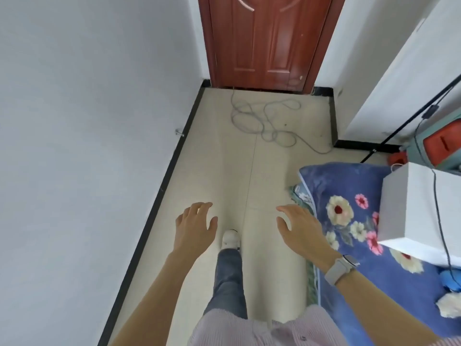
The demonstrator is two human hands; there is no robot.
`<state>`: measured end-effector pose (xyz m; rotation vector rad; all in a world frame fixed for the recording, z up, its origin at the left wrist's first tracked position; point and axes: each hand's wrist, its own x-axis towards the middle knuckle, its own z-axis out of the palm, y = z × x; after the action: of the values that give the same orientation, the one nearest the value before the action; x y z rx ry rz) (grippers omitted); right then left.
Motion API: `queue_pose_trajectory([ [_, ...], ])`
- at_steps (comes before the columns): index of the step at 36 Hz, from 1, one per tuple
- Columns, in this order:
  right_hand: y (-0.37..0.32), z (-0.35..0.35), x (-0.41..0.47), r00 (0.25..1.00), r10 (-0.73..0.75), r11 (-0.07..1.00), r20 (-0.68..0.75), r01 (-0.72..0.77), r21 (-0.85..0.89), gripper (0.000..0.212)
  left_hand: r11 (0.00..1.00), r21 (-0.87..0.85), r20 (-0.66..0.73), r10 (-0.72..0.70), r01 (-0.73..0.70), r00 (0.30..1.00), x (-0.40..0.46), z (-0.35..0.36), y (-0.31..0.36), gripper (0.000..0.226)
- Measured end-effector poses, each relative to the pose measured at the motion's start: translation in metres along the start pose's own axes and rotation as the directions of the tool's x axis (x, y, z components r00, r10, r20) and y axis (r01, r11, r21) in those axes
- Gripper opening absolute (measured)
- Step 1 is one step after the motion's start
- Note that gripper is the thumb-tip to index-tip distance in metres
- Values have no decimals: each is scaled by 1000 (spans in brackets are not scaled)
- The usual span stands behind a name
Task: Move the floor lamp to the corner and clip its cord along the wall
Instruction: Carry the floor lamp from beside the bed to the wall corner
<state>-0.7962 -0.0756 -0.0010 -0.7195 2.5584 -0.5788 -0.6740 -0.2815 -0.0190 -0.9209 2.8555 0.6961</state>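
Grey cord (pixel 265 121) lies in loose tangled loops on pale floor (pixel 224 158), just in front of red-brown door (pixel 262 41), one end trailing twd right wall. L hand (pixel 194 226) & R hand (pixel 299 228) both out front, palms down, fingers spread, holding nothing. Grey watch (pixel 340 269) on R wrist. Thin black pole (pixel 409 121) leans at far right, poss. lamp stand; can't confirm. Floral blanket (pixel 349 196) right of hands.

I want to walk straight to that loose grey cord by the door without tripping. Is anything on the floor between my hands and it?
Nothing visible blocks the way. The pale tiled floor is bare between both open hands, left and right, and the tangled grey cord before the red-brown wooden door. The blue floral quilt lies off to the right of that path.
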Motion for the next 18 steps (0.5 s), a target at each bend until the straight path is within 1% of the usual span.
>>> queue_pose_trajectory([
  [4, -12, -20, 89, 999, 39, 999, -29, -39, -1, 35, 999, -4, -2, 36, -36, 999, 102, -19, 5, 40],
  [7, -28, -44, 152, 996, 78, 996, -40, -77, 38, 36, 997, 7, 3, 73, -73, 997, 180, -43, 16, 40],
  [11, -43, -84, 224, 989, 74, 996, -130, -66, 66, 32, 987, 50, 13, 155, -155, 988, 275, -69, 42, 40],
  [14, -36, -110, 266, 975, 128, 990, -182, -114, 86, 32, 971, 64, 50, 227, -230, 973, 338, -73, 72, 40],
  [18, -6, -136, 315, 944, 262, 962, -203, -239, 131, 41, 937, 50, 133, 336, -344, 933, 411, -60, 124, 40],
])
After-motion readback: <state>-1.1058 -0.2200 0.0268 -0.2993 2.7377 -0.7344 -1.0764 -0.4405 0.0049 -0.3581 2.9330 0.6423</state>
